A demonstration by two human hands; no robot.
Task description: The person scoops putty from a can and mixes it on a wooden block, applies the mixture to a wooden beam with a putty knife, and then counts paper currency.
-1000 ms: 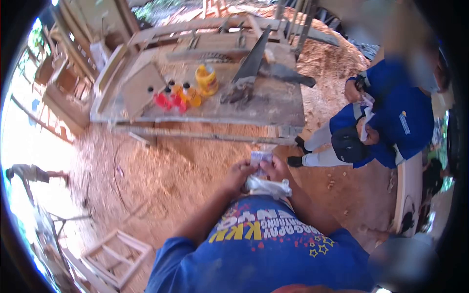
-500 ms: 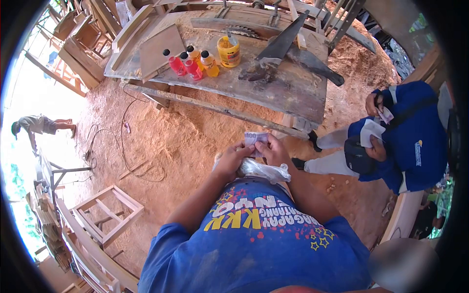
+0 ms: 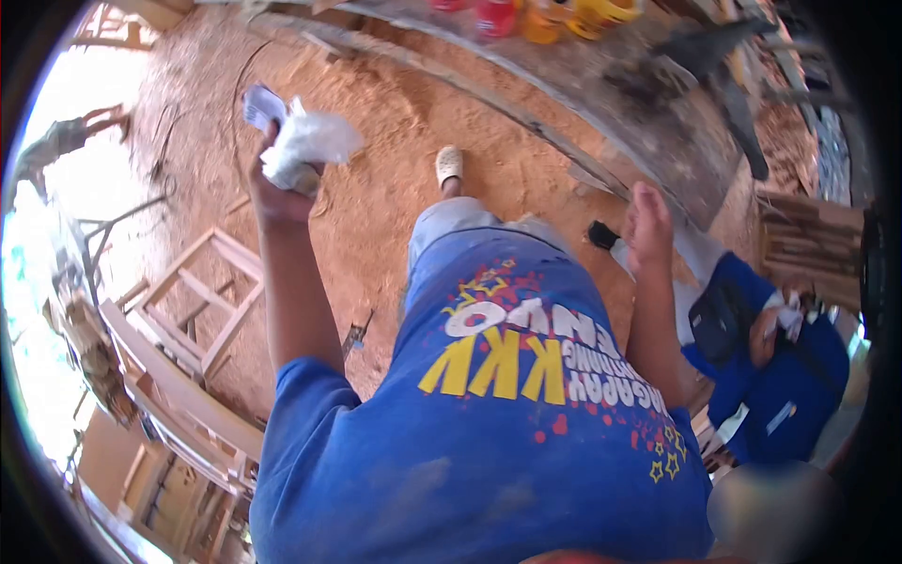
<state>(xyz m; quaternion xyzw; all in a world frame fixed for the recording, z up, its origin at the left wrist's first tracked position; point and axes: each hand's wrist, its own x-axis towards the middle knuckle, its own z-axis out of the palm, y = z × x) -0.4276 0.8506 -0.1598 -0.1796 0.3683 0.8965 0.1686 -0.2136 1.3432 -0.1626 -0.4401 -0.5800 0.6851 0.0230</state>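
In the head view, my left hand [image 3: 287, 193] is out to the left over the sawdust floor, fingers closed round a crumpled clear plastic bag [image 3: 319, 138]. A purple banknote [image 3: 263, 106] stands up from the same hand, above the bag. What the bag contains cannot be made out. My right hand [image 3: 648, 228] is raised on the right near the workbench edge, holding nothing that I can see; its fingers point up and look stretched out, slightly blurred.
The wooden workbench [image 3: 564, 103] carries drink bottles [image 3: 495, 16], a yellow tub [image 3: 601, 13] and a handsaw [image 3: 719, 47]. A co-worker in blue [image 3: 789, 376] stands at the right, holding paper. Wooden frames [image 3: 202, 291] stand left; another person [image 3: 61, 141] bends farther off.
My hands have parted: the left carried the plastic bag and banknote out left, the right let go and moved right. The view has tilted down, and a foot now shows stepping forward.
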